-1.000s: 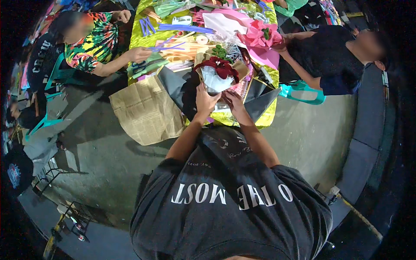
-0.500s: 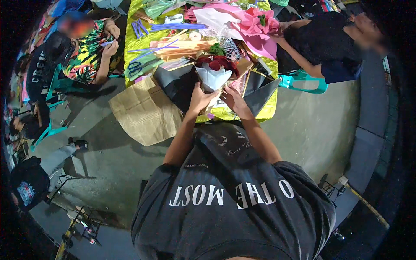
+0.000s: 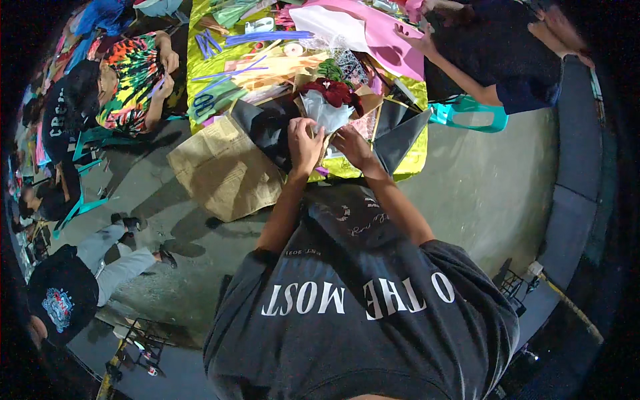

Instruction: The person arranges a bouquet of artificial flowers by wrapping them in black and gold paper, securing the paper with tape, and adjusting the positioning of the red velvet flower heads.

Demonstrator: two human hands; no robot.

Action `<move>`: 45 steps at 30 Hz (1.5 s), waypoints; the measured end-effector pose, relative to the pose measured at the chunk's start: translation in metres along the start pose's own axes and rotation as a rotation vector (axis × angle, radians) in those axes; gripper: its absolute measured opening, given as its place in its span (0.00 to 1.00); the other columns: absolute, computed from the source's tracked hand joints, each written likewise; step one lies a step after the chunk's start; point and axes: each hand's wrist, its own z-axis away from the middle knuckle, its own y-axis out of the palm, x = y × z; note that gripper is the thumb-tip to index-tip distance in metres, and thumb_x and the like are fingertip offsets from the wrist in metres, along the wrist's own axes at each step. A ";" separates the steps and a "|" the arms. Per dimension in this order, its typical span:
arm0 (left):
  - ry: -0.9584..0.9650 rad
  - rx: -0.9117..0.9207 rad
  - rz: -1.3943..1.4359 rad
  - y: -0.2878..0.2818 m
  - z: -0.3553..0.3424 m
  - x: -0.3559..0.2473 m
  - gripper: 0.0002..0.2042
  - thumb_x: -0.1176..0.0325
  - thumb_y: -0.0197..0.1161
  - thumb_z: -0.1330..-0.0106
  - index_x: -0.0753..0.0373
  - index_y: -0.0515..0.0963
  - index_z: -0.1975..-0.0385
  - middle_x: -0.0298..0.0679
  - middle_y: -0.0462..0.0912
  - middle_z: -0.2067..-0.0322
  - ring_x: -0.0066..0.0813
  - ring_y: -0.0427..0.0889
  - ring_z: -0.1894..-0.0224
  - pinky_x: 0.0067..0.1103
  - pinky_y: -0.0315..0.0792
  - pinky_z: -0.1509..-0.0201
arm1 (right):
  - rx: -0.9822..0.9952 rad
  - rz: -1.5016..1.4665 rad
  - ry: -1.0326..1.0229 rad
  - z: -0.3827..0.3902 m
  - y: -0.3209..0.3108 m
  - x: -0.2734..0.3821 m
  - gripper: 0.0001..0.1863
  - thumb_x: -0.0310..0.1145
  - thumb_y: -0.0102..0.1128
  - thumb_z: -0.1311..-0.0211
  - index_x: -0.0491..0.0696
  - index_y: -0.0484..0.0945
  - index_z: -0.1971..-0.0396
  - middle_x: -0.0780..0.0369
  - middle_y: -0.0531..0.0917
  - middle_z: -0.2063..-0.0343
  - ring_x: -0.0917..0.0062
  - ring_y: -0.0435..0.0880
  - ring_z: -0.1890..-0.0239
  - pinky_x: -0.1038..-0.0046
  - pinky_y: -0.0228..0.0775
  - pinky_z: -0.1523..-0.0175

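My left hand (image 3: pixel 305 141) grips the left of a small bouquet (image 3: pixel 323 113), a dark red fuzzy flower (image 3: pixel 331 91) in a white and brown paper wrap, with green leaves above it. My right hand (image 3: pixel 351 143) has its fingers curled on the wrap's lower right. Sheets of black paper (image 3: pixel 253 127) lie either side of the bouquet, and a sheet of brown printed paper (image 3: pixel 217 173) hangs over the table's front edge at the left.
A yellow-covered table (image 3: pixel 417 160) holds coloured stems (image 3: pixel 267 37), scissors (image 3: pixel 202 105) and pink paper (image 3: pixel 393 47). Co-workers flank it at left (image 3: pixel 130 80) and right (image 3: pixel 487 60); another person (image 3: pixel 67 287) is at lower left. A teal chair (image 3: pixel 480 117) stands at the right.
My left hand has shifted a little up and left on the bouquet. The co-worker at right has moved a hand over the pink paper. The person at lower left has moved rightward into fuller view.
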 end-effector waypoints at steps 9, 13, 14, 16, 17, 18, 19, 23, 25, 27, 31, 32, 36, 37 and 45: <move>-0.226 0.242 0.255 -0.002 0.024 -0.007 0.10 0.69 0.68 0.41 0.68 0.81 0.64 0.47 0.86 0.68 0.31 0.87 0.66 0.23 0.77 0.61 | -0.470 1.091 -0.256 0.025 0.029 0.017 0.15 0.38 0.64 0.36 0.39 0.77 0.65 0.59 0.84 0.72 0.74 0.86 0.72 0.75 0.78 0.67; -0.090 0.236 0.113 -0.004 0.029 -0.022 0.14 0.67 0.69 0.43 0.68 0.77 0.62 0.50 0.84 0.69 0.47 0.85 0.63 0.32 0.77 0.58 | -0.335 1.068 -0.531 0.034 0.037 0.022 0.12 0.24 0.62 0.40 0.37 0.74 0.59 0.57 0.83 0.65 0.75 0.87 0.69 0.78 0.76 0.68; -0.092 0.237 0.069 -0.004 0.029 -0.021 0.13 0.67 0.69 0.44 0.67 0.77 0.63 0.50 0.84 0.69 0.48 0.84 0.63 0.33 0.77 0.58 | -0.298 1.097 -0.579 0.035 0.047 0.024 0.12 0.22 0.61 0.40 0.37 0.73 0.57 0.56 0.83 0.63 0.74 0.87 0.68 0.77 0.76 0.67; -0.091 0.239 -0.016 -0.005 0.028 -0.024 0.13 0.67 0.70 0.46 0.65 0.76 0.64 0.49 0.84 0.70 0.51 0.83 0.63 0.36 0.76 0.58 | -0.242 1.151 -0.541 0.034 0.054 0.027 0.20 0.12 0.53 0.45 0.37 0.70 0.50 0.53 0.80 0.56 0.73 0.86 0.64 0.75 0.77 0.65; -0.127 0.285 -0.039 -0.004 0.026 -0.028 0.13 0.67 0.70 0.46 0.64 0.76 0.65 0.48 0.84 0.70 0.51 0.83 0.63 0.36 0.76 0.59 | -0.221 1.150 -0.576 0.029 0.044 0.026 0.23 0.13 0.53 0.46 0.37 0.68 0.48 0.52 0.79 0.54 0.72 0.85 0.62 0.75 0.77 0.63; -0.162 0.331 -0.063 -0.002 0.024 -0.032 0.12 0.67 0.70 0.46 0.63 0.76 0.65 0.47 0.84 0.71 0.51 0.83 0.63 0.36 0.76 0.59 | -0.199 1.148 -0.611 0.024 0.035 0.025 0.26 0.13 0.52 0.47 0.38 0.65 0.45 0.52 0.77 0.52 0.71 0.85 0.60 0.75 0.77 0.62; -0.196 0.376 -0.090 -0.001 0.022 -0.035 0.12 0.67 0.70 0.47 0.61 0.76 0.65 0.46 0.84 0.71 0.51 0.83 0.64 0.36 0.75 0.60 | -0.176 1.144 -0.647 0.017 0.024 0.024 0.29 0.13 0.52 0.49 0.39 0.62 0.42 0.51 0.76 0.50 0.69 0.84 0.58 0.75 0.77 0.61; -0.166 0.375 -0.147 0.001 0.021 -0.020 0.11 0.65 0.69 0.46 0.59 0.77 0.66 0.45 0.84 0.71 0.49 0.84 0.65 0.36 0.75 0.60 | -0.162 1.299 -0.514 -0.002 0.017 0.026 0.38 0.21 0.56 0.48 0.40 0.53 0.35 0.49 0.69 0.43 0.60 0.70 0.39 0.67 0.69 0.41; -0.175 0.352 -0.144 0.005 0.019 -0.016 0.10 0.65 0.68 0.45 0.59 0.78 0.67 0.45 0.84 0.71 0.49 0.84 0.65 0.36 0.76 0.61 | -0.170 1.338 -0.441 0.009 0.036 0.035 0.43 0.26 0.60 0.49 0.40 0.49 0.33 0.48 0.67 0.41 0.58 0.67 0.37 0.66 0.66 0.38; -0.153 0.314 -0.140 0.008 0.021 -0.019 0.09 0.64 0.68 0.44 0.60 0.78 0.68 0.45 0.85 0.71 0.47 0.84 0.65 0.35 0.76 0.61 | -0.128 1.406 -0.560 0.009 0.034 0.038 0.48 0.30 0.64 0.51 0.41 0.45 0.31 0.47 0.67 0.40 0.57 0.68 0.39 0.65 0.67 0.39; -0.191 0.269 -0.011 0.010 0.019 -0.019 0.08 0.65 0.67 0.44 0.60 0.79 0.69 0.45 0.85 0.70 0.45 0.85 0.64 0.33 0.77 0.60 | -0.156 1.585 -0.406 -0.006 0.016 0.047 0.52 0.33 0.66 0.51 0.44 0.43 0.29 0.46 0.71 0.43 0.59 0.76 0.47 0.65 0.72 0.45; -0.206 0.267 0.003 0.010 0.020 -0.017 0.09 0.64 0.67 0.44 0.61 0.80 0.68 0.44 0.85 0.70 0.45 0.85 0.64 0.33 0.77 0.60 | -0.107 1.590 -0.377 -0.006 0.018 0.049 0.52 0.34 0.66 0.52 0.45 0.44 0.29 0.46 0.73 0.47 0.60 0.78 0.50 0.65 0.72 0.47; -0.203 0.233 0.004 0.010 0.022 -0.013 0.11 0.62 0.68 0.45 0.62 0.80 0.67 0.44 0.86 0.69 0.45 0.85 0.64 0.33 0.77 0.59 | -0.038 1.626 -0.247 0.007 0.058 0.068 0.45 0.34 0.67 0.53 0.45 0.56 0.33 0.50 0.81 0.60 0.63 0.83 0.60 0.66 0.75 0.54; -0.185 0.214 -0.006 0.010 0.022 -0.013 0.12 0.61 0.68 0.45 0.62 0.80 0.67 0.45 0.86 0.68 0.46 0.85 0.63 0.33 0.76 0.59 | -0.052 1.643 -0.213 0.010 0.064 0.070 0.42 0.34 0.67 0.53 0.45 0.61 0.35 0.51 0.83 0.64 0.64 0.83 0.62 0.66 0.75 0.55; -0.065 0.266 -0.237 0.004 0.017 -0.016 0.13 0.59 0.64 0.46 0.60 0.81 0.65 0.44 0.84 0.66 0.47 0.82 0.62 0.36 0.75 0.56 | -0.042 1.816 -0.254 0.000 0.049 0.077 0.27 0.38 0.68 0.52 0.43 0.78 0.51 0.50 0.84 0.66 0.60 0.84 0.62 0.63 0.75 0.55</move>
